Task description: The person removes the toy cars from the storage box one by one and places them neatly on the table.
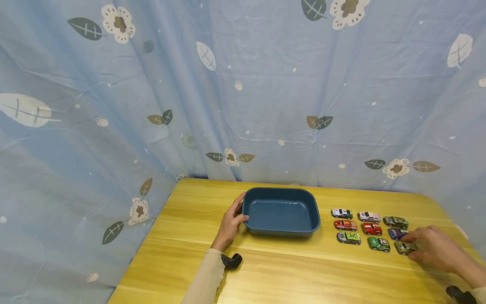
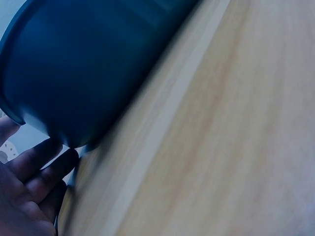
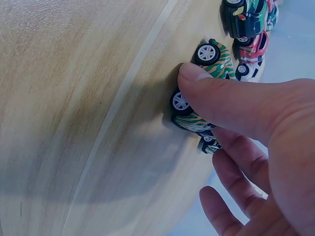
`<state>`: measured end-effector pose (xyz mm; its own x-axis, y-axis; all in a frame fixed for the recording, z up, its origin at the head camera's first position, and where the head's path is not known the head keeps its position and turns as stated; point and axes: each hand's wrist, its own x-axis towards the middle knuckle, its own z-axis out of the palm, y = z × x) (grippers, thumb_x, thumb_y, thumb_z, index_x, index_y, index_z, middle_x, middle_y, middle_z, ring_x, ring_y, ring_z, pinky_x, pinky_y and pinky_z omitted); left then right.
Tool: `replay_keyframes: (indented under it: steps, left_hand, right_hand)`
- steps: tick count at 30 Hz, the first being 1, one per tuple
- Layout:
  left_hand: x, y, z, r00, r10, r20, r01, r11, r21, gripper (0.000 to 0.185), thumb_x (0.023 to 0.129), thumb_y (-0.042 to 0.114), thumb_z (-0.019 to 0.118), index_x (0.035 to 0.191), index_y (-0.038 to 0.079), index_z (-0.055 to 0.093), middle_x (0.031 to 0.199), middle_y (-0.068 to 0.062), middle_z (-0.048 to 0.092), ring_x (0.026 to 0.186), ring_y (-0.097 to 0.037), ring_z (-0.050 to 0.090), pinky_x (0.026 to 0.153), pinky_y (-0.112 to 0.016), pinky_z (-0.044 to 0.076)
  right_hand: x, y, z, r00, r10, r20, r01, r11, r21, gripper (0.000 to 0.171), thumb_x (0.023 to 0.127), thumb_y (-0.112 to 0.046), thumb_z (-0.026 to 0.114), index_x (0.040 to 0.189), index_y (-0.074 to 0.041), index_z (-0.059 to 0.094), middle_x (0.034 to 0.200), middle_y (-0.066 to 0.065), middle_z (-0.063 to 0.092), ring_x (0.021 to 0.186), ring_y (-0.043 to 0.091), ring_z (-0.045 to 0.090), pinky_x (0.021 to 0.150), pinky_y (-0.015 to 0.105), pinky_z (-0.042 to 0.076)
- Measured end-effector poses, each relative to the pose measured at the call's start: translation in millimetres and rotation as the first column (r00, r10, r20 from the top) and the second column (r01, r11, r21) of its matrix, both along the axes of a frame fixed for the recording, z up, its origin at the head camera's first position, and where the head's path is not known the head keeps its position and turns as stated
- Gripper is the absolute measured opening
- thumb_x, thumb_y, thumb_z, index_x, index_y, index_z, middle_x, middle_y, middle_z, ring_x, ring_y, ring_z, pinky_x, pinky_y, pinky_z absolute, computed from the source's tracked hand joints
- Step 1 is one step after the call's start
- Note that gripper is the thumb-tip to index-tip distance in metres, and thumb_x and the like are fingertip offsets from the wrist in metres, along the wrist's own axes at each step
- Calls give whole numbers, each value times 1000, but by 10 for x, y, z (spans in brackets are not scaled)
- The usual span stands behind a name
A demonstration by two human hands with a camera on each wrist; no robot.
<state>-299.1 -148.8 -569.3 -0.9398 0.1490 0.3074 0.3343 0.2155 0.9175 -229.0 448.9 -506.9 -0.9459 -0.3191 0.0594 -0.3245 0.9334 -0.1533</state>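
Note:
On the wooden table stands a dark blue rectangular plastic bin [image 1: 281, 231]. My left hand [image 1: 229, 221] holds it at its left end, thumb at the rim and the other fingers against the outer wall [image 2: 59, 73]. At the right, my right hand [image 1: 436, 247] pinches a green-and-tan camouflage toy car [image 1: 404, 248] at the near right corner of a group of toy cars. In the right wrist view the thumb lies across this car's [image 3: 224, 61] side between its wheels; the fingers reach round behind, and the car's far side is hidden.
Several toy cars stand in rows right of the bin, among them a green car [image 1: 378, 244], a red car [image 1: 372, 229], a purple-blue car [image 1: 397, 233] and another camouflage car [image 1: 395, 221]. A patterned blue curtain [image 1: 265, 105] hangs behind the table [image 1: 288, 274].

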Motion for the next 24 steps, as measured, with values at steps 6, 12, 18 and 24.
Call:
replay_keyframes:
  steps: [6, 12, 18, 24]
  left_hand:
    - [21, 14, 22, 1000, 1, 1, -1, 1000, 1, 83, 87, 11, 62, 166, 27, 41, 162, -12, 51, 148, -34, 52, 110, -42, 49]
    - [29, 14, 22, 1000, 12, 14, -12, 1000, 7, 83, 87, 11, 63, 165, 31, 42, 163, -9, 51, 148, -32, 52, 110, -43, 48]
    - [32, 18, 15, 1000, 19, 10, -19, 1000, 0, 83, 86, 12, 63, 164, 31, 43, 165, -7, 48, 150, -31, 50, 114, -54, 44]
    - [25, 19, 20, 1000, 17, 14, -17, 1000, -8, 82, 87, 13, 62, 165, 31, 42, 165, -7, 47, 151, -30, 49, 115, -54, 43]
  right_hand:
    - [1, 8, 13, 1000, -9, 27, 9, 1000, -8, 36, 68, -19, 97, 100, -13, 82, 96, -2, 77, 89, 31, 66, 83, 60, 52]
    - [22, 8, 21, 1000, -6, -4, 6, 1000, -23, 38, 66, -23, 98, 100, -16, 83, 95, -5, 78, 85, 25, 68, 84, 59, 53]
    - [48, -16, 26, 1000, -7, -21, 6, 1000, -27, 38, 65, -25, 99, 99, -17, 83, 95, -6, 78, 85, 23, 69, 84, 59, 54]
    - [55, -18, 28, 1000, -12, -27, 11, 999, -39, 38, 65, -23, 98, 99, -16, 83, 96, -3, 79, 89, 30, 68, 84, 61, 53]
